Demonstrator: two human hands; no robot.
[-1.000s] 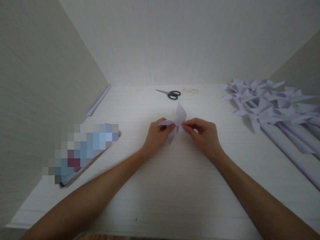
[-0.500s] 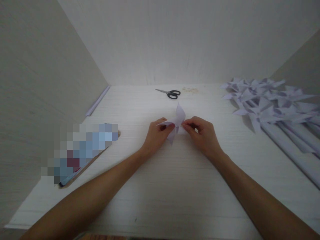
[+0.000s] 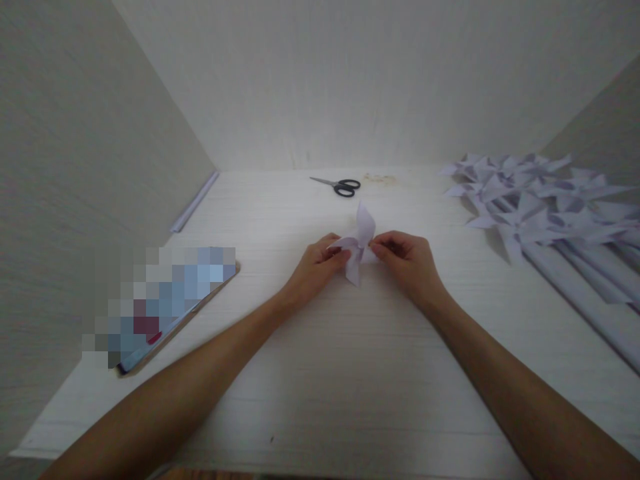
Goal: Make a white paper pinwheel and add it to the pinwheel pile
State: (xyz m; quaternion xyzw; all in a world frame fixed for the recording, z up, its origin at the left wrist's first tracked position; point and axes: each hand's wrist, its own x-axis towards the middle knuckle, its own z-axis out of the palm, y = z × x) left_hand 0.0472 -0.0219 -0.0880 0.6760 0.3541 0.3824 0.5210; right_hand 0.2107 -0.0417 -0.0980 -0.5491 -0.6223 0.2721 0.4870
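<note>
Head camera is showing a small folded white paper pinwheel (image 3: 359, 248) being held just above the middle of a pale surface (image 3: 320, 373). Left hand (image 3: 318, 268) is pinching its left blade, grip clenched on the paper; right hand (image 3: 404, 263) is pinching its right side the same way. Black-handled scissors (image 3: 339, 186) are lying farther back. Finished paper pinwheels (image 3: 525, 200) on rolled sticks are lying at far right, well apart.
</note>
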